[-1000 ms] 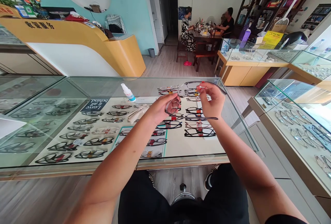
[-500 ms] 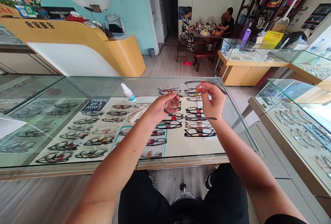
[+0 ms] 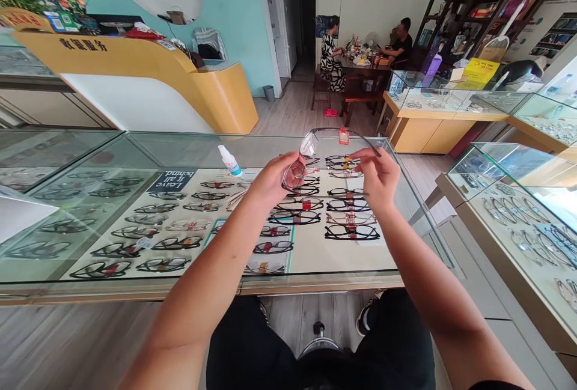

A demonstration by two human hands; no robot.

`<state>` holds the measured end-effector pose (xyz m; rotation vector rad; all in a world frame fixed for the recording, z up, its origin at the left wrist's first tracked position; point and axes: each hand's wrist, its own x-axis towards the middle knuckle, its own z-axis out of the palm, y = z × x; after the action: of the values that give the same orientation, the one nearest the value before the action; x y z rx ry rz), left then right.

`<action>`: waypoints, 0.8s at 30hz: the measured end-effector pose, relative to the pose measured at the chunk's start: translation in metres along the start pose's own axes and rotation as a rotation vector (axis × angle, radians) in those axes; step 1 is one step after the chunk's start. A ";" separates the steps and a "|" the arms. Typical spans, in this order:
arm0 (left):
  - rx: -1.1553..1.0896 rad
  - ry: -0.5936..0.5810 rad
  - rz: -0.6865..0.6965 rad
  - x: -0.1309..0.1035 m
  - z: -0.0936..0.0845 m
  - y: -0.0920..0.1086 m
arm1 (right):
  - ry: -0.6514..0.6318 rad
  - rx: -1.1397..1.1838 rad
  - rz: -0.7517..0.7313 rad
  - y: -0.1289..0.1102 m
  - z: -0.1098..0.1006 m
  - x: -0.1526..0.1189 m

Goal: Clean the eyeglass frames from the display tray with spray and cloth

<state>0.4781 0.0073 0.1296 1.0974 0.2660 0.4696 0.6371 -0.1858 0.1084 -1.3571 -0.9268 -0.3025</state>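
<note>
A pair of eyeglasses (image 3: pixel 309 145) with clear lenses and thin dark temples is held up above the glass counter. My left hand (image 3: pixel 278 178) is closed on its front, thumb and fingers at the lens rim. One temple arches to the right, with a small red-and-white tag (image 3: pixel 344 136) on it. Beside that temple's tip is my right hand (image 3: pixel 381 178), its index finger stretched left and thumb apart below; I see nothing gripped in it. Whether it touches the temple is unclear. Below, rows of eyeglasses (image 3: pixel 352 232) with coloured tags lie in the display.
A white spray bottle (image 3: pixel 229 160) stands on the glass counter (image 3: pixel 311 279), left of my hands. A folded pale cloth (image 3: pixel 237 198) is partly behind my left forearm. More display cases (image 3: pixel 518 210) stand to the right. Two people sit at a table (image 3: pixel 356 64) at the back.
My right hand has come away from the spot on the temple it was pinching and moved right; the tag there now shows. The eyeglasses have turned and shifted slightly left in my left hand.
</note>
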 end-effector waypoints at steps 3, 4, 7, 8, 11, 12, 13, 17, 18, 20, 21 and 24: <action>0.051 0.023 0.095 0.002 -0.003 0.003 | -0.189 0.003 0.058 0.008 -0.010 0.012; 0.078 0.024 0.124 0.002 -0.003 0.003 | -0.257 0.000 0.073 0.011 -0.013 0.016; 0.154 0.013 0.170 0.001 -0.004 0.003 | -0.406 -0.044 0.114 0.022 -0.020 0.024; 0.171 0.008 0.177 0.001 -0.005 0.002 | -0.428 -0.059 0.130 0.025 -0.022 0.025; 0.216 0.018 0.203 0.001 -0.006 -0.002 | -0.491 -0.088 0.137 0.025 -0.024 0.025; 0.240 0.028 0.219 0.001 -0.005 -0.004 | -0.529 -0.099 0.118 0.023 -0.024 0.024; 0.274 0.034 0.239 0.001 -0.004 -0.007 | -0.576 -0.110 0.089 0.019 -0.024 0.023; 0.405 -0.036 0.332 -0.003 0.009 -0.021 | -0.736 -0.135 -0.073 -0.003 -0.015 0.012; 0.416 -0.062 0.343 -0.004 0.013 -0.024 | -0.739 -0.141 -0.113 -0.008 -0.012 0.008; 0.408 -0.078 0.347 -0.006 0.019 -0.029 | -0.697 -0.174 -0.163 -0.016 -0.003 0.000; 0.397 -0.066 0.345 -0.007 0.021 -0.030 | -0.666 -0.190 -0.171 -0.018 0.002 -0.004; 0.370 -0.017 0.329 -0.008 0.023 -0.032 | -0.590 -0.196 -0.160 -0.019 0.013 -0.013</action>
<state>0.4881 -0.0268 0.1104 1.5163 0.1594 0.7224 0.6116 -0.1828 0.1115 -1.5902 -1.5325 -0.1122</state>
